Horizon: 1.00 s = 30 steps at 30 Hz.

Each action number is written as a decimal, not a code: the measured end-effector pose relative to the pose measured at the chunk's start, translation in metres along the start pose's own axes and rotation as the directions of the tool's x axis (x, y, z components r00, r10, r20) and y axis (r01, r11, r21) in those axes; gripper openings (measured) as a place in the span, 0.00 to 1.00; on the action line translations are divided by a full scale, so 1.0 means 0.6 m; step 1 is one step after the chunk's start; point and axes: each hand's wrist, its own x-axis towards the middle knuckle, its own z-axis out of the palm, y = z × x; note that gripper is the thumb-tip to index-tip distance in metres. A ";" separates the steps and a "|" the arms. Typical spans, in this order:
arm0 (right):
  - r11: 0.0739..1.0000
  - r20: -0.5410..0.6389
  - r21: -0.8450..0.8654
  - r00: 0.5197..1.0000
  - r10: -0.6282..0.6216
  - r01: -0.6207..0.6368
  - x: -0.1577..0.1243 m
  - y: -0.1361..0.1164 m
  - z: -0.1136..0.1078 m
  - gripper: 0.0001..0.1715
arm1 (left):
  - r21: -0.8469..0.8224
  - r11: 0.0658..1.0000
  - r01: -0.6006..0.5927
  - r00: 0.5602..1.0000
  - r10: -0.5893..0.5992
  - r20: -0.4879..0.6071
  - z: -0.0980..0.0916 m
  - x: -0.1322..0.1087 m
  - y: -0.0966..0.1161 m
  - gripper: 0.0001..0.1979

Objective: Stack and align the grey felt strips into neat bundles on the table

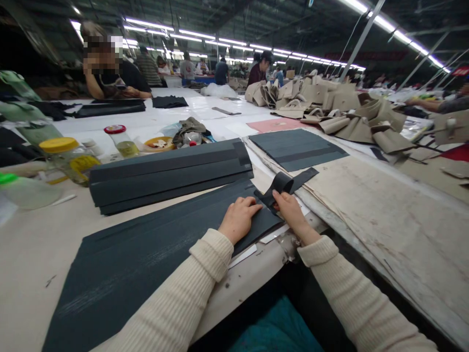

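A large dark grey-green panel lies flat on the table in front of me. My left hand rests on it near its right end, fingers stretched and thumb out toward the right. My right hand pinches a dark strip that curls up in a loop over the panel's right edge. The strip's far end points right, toward the neighbouring table. Behind the panel lies a stack of folded dark panels. Where exactly the strip meets the panel is partly hidden by my fingers.
Another dark panel lies on the right-hand table. A yellow-lidded jar, a red-lidded jar and a yellow bowl stand at the back left. Beige bag pieces are heaped at the back right. A person leans at the far table.
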 end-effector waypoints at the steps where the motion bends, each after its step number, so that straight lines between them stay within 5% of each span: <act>1: 0.999 -0.003 0.037 1.000 0.013 -0.013 0.002 0.004 0.001 0.26 | 0.021 1.000 -0.006 1.000 0.006 0.003 0.000 0.000 0.000 0.20; 9: 0.964 -0.014 0.257 0.997 0.074 -0.067 0.011 0.023 0.009 0.23 | 0.109 0.994 -0.020 1.000 0.018 0.025 -0.002 -0.001 0.005 0.19; 16: 0.992 -0.148 -0.025 0.981 -0.126 0.123 0.003 0.019 0.005 0.25 | 0.144 0.989 -0.027 1.000 0.026 0.008 -0.006 -0.002 0.010 0.18; 30: 0.858 -0.212 -0.334 0.856 -0.472 0.390 -0.011 -0.005 0.003 0.23 | 0.192 0.981 -0.019 0.999 0.013 0.033 -0.008 0.000 0.017 0.16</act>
